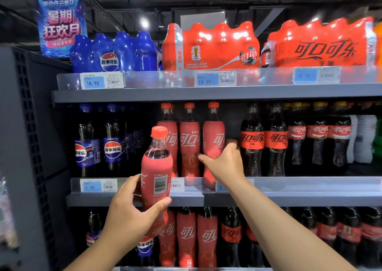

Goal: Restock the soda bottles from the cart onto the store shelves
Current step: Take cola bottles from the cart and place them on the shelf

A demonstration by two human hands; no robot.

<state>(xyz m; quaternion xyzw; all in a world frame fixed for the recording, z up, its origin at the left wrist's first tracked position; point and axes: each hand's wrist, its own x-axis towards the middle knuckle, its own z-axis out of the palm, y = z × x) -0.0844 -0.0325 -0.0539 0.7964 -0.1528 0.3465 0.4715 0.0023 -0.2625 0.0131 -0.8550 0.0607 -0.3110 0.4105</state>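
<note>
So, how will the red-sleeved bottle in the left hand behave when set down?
Probably heavy for its size: the red-sleeved bottle looks full. Tall and narrow, so likely tippy. Left hand wraps its sleeve, suggesting decent grip.

In front of the middle shelf (310, 200), matt grey painted metal by its look, my left hand (128, 208) grips a bottle (157, 179) of clear smooth plastic with a matt red sleeve and a smooth red cap, and on that shelf my right hand (225, 165) clasps a shelf bottle (214, 138) in the same matt red sleeve. Along the shelf's front runs a clear glossy plastic strip (310, 185) holding paper price tags (92, 185). Above the shelf the multipacks (210, 47) wear shiny, wrinkled film that mirrors the lamps; left of it the side panel (31, 126) is dull grey and perforated.
</note>
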